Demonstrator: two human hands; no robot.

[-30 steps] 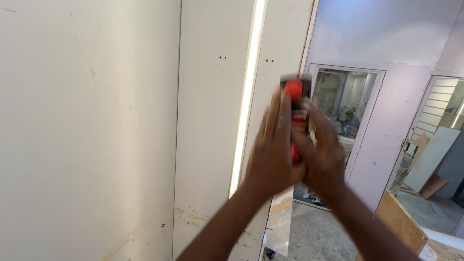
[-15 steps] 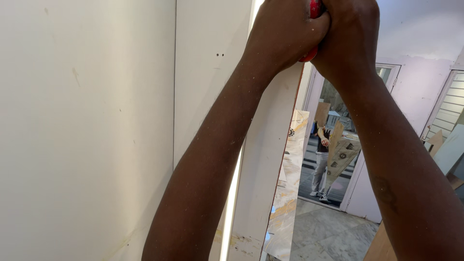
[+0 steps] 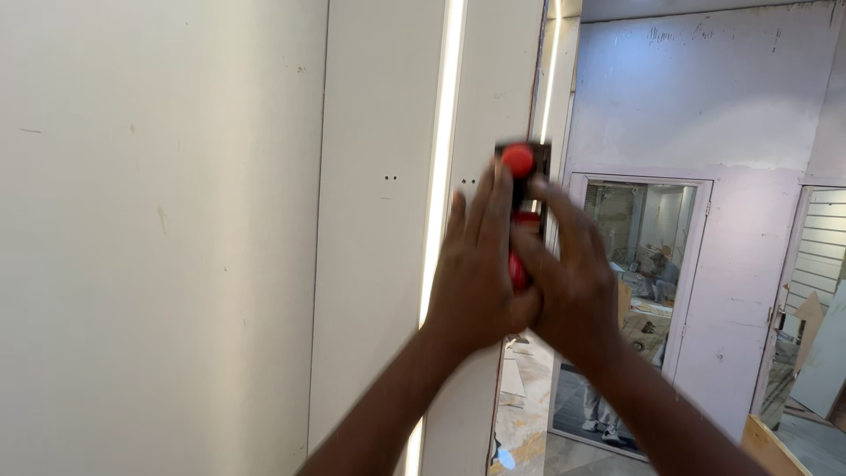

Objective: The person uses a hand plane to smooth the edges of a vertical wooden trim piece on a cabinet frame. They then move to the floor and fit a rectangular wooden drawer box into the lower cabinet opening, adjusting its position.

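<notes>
Off-white board made up most of what stood before the person: a broad wall panel (image 3: 159, 238) filled the left, and beside it a narrower upright panel (image 3: 374, 220) ran the full height, marked by two small pairs of holes. A thin lit strip (image 3: 438, 203) glowed in the vertical gap between that panel and the edge post (image 3: 493, 106) next to it. Beyond the post, to the right, a pale lilac wall (image 3: 705, 106) showed rough, patchy plaster, and set into it was a framed glass door (image 3: 639, 300), through which a person sat, blurred, well back in the next room. A slatted white panel (image 3: 824, 247) stood at the far right, with a scrap of plywood (image 3: 767, 445) low in the corner. Both arms rose from below and met at the edge of the post. The left hand (image 3: 476, 273) had its fingers (image 3: 498, 203) stretched upward and wrapped about a red-and-black hand tool (image 3: 522, 189), which sat against the post's edge at about mid-height, its round red knob showing above the fingertips. The right hand (image 3: 573, 282) closed over the tool from the other side, touching the left hand, fingers curled round the body. Most of the tool lay hidden between the two hands, and everything there was blurred.
</notes>
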